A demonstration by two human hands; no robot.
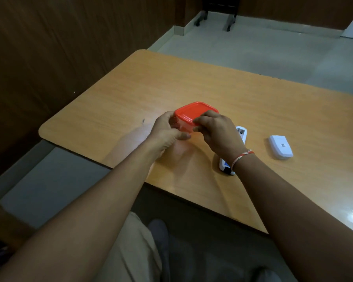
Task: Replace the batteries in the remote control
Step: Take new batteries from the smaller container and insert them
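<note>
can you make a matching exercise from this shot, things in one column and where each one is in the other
Things:
1. red-lidded box
2. remote control
3. battery cover
4. wrist thread

Places:
A. lying alone on the table, furthest right
B. held in both hands, left hand and right hand
C. tied around the right arm
D. on the table, partly hidden behind the right hand

Pairs: 1-B, 2-D, 3-A, 4-C
</note>
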